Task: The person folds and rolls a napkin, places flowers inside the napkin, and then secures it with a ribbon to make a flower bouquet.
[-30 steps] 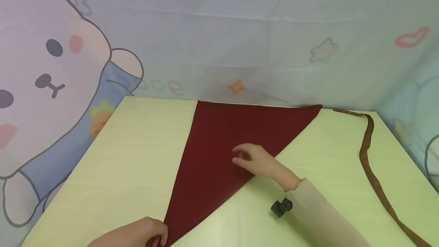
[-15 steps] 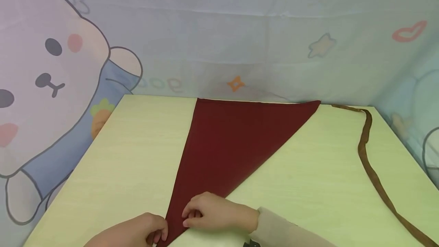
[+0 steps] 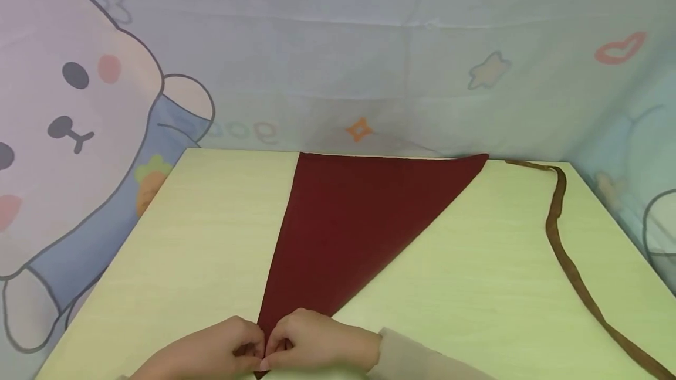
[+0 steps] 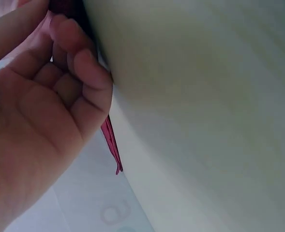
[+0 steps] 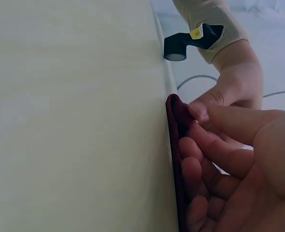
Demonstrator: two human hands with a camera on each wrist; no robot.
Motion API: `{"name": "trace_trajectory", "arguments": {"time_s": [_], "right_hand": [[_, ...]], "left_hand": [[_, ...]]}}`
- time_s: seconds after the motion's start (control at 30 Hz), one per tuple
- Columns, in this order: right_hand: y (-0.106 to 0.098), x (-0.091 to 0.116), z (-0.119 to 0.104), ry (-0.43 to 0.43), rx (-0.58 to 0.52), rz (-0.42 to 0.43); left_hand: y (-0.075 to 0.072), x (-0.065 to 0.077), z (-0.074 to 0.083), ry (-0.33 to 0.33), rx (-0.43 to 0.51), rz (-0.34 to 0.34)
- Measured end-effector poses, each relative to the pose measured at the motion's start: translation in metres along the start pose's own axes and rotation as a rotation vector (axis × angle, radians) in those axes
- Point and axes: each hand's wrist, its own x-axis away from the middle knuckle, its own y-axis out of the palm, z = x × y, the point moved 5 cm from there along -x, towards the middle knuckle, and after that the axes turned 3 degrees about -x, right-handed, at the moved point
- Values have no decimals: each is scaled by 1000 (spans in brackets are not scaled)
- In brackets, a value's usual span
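A dark red cloth [image 3: 359,221], folded into a long triangle, lies on the table with its narrow tip toward me. At that tip my left hand [image 3: 216,348] and right hand [image 3: 311,342] meet, thumbs nearly together. Thumb and forefinger of each hand pinch the cloth there. In the right wrist view the cloth's near end [image 5: 176,108] rises as a small fold beside the right fingertips [image 5: 198,111]. Seen from the left wrist, the curled left fingers [image 4: 91,72] rest along the table surface, and the cloth's far corner [image 4: 112,145] shows beyond them.
A brown ribbon-like strip [image 3: 567,265] runs down the right side of the pale table [image 3: 475,286]. Behind the table hangs a printed backdrop [image 3: 338,57] with a cartoon bear. A small black camera [image 5: 176,46] sits on the left sleeve.
My right hand has come from above the middle of the cloth down and left to the near tip, beside the left hand, and pinches the cloth. The left hand has shifted only slightly.
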Motion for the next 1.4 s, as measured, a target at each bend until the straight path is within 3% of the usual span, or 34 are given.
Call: {"name": "trace_trajectory", "arguments": {"time_s": [0.37,0.6,0.77,1.17,1.4], "right_hand": [[-2,-6,4,39,109,39],[-4,-6,3,12,161,37],[-4,-6,2,24,161,44],[0,-6,2,25,124,17],[2,-5,3,90,45,27]], "left_hand": [[-2,-7,-1,77,-103,50],[-4,-2,2,175,-225,77],[-6,-3,5,193,-299,122],[-10,-2,-1,169,-268,80],[-10,-3,0,185,-247,67]]}}
